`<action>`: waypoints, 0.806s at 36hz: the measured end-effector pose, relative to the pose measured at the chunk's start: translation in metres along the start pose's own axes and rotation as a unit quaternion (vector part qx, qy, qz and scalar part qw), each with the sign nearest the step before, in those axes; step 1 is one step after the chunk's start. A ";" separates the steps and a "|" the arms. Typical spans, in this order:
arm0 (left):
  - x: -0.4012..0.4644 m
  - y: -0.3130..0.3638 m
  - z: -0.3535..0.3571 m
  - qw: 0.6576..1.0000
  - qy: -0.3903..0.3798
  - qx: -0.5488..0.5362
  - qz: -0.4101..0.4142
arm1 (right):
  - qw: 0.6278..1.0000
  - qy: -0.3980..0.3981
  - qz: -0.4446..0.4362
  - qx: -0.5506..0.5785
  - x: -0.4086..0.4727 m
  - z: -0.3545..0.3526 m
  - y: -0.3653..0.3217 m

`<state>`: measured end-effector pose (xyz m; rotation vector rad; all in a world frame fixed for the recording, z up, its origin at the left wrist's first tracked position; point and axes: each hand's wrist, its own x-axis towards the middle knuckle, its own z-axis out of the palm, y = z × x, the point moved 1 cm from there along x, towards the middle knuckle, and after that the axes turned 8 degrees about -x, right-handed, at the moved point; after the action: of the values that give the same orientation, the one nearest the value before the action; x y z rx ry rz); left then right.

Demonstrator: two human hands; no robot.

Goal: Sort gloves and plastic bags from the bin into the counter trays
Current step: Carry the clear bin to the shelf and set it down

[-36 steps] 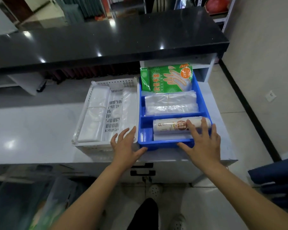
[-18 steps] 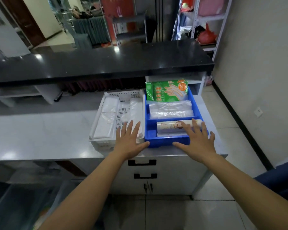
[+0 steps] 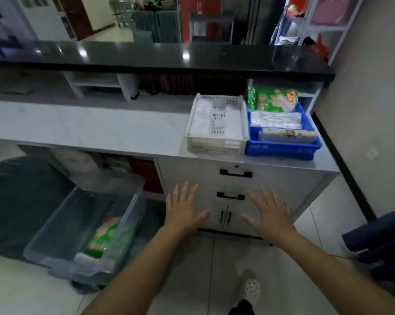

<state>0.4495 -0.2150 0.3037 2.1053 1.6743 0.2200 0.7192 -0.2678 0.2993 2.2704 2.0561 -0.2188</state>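
Hovering before the cabinet, left hand and right hand, fingers spread, holding nothing.

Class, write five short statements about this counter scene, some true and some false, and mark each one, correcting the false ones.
1. Both hands hold nothing. True: the left hand and right hand are spread open in front of the cabinet.
2. The blue tray stands to the right of the white tray. True.
3. The green pack lies in the white tray. False: it leans at the back of the blue tray.
4. The bin on the floor is empty. False: a green and white packet lies in it.
5. The roll lies at the front of the blue tray. True.
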 end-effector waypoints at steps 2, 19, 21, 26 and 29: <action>-0.026 -0.019 0.002 1.000 -0.010 -0.017 -0.023 | 1.000 -0.009 -0.011 0.017 -0.020 0.003 -0.021; -0.159 -0.151 0.020 0.964 0.033 -0.137 -0.228 | 0.983 -0.096 -0.157 0.021 -0.055 0.035 -0.155; -0.169 -0.172 0.022 0.951 0.037 -0.151 -0.267 | 0.978 -0.112 -0.177 0.018 -0.047 0.045 -0.174; -0.189 -0.218 0.018 0.911 0.066 -0.180 -0.366 | 0.957 -0.148 -0.249 -0.005 -0.010 0.069 -0.228; -0.191 -0.239 0.012 0.880 0.080 -0.195 -0.427 | 0.942 -0.171 -0.289 0.002 0.024 0.075 -0.261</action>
<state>0.1939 -0.3594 0.2177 0.9482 2.2509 0.4066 0.4581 -0.2292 0.2324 1.4293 2.4405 -0.5961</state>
